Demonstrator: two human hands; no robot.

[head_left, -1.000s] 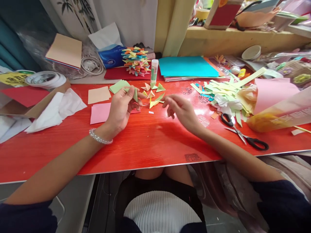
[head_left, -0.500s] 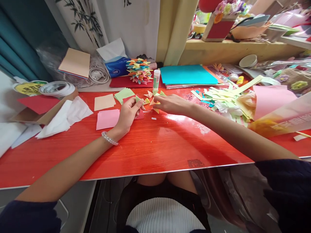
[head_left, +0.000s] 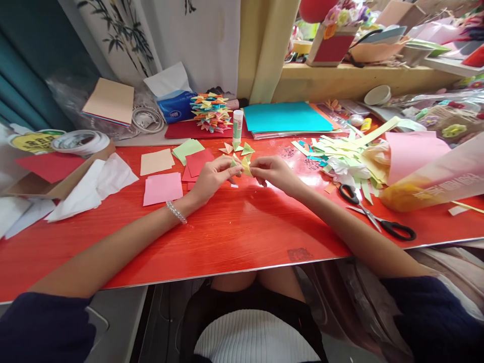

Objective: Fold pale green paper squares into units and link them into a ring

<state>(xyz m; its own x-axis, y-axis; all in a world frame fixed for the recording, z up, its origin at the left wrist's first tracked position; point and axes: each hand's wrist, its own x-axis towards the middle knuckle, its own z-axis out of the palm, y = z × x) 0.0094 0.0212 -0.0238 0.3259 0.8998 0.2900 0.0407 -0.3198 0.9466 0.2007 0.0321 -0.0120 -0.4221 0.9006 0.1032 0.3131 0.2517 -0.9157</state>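
My left hand [head_left: 215, 177] pinches a light green folded paper piece [head_left: 233, 163] in front of the glue stick [head_left: 237, 126]. Close beside it, my right hand [head_left: 279, 174] has its fingers closed on a yellow folded paper piece [head_left: 246, 168]. The two pieces meet or overlap between my fingertips; I cannot tell whether they are joined. Just behind my hands lie an orange folded piece [head_left: 226, 148] and a green folded piece [head_left: 247, 148]. Red paper squares [head_left: 198, 161] lie by my left hand, partly covered by it.
Pink squares [head_left: 162, 189], beige squares [head_left: 156, 161] and green squares [head_left: 188, 150] lie to the left. A multicoloured folded-paper model [head_left: 212, 113] stands behind, beside blue sheets [head_left: 287, 117]. Black-handled scissors [head_left: 378, 216] and paper strips [head_left: 351, 156] are on the right.
My right hand has drawn back from the folded pieces and now holds a yellow one against the green one in my left hand. The scissors, earlier hidden behind my right arm, show now.
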